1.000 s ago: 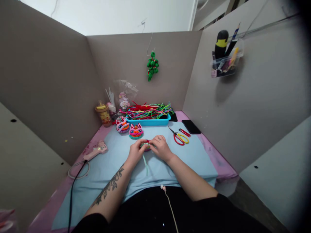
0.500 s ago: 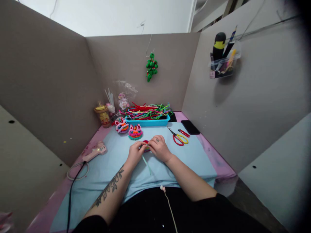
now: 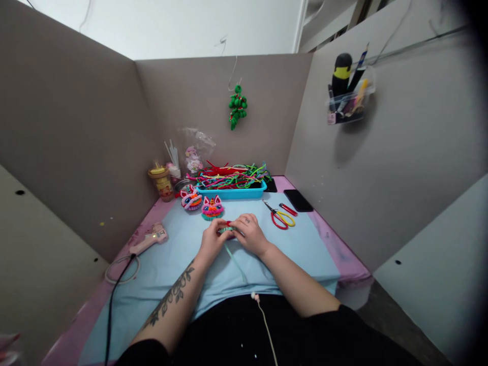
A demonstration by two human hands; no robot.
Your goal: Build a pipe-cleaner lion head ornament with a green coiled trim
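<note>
Between my two hands is a small pipe-cleaner piece, with red at its top and pale green across its front. My left hand is closed on its left side, and my right hand pinches its right side. The fingers hide much of it. A pale green pipe-cleaner end trails from it down toward me over the blue cloth. Just beyond my hands sits a finished-looking pipe-cleaner animal head with pink ears, and a second similar head stands to its left.
Behind is a blue tray heaped with coloured pipe cleaners. To the right lie scissors, a red cutter and a phone. A pink glue gun with its cord rests at left, near a lidded cup.
The piece in my hands has turned, so pale green now shows along its front. The trailing pipe-cleaner end has swung slightly right and toward me. Both hands stay nearly in place.
</note>
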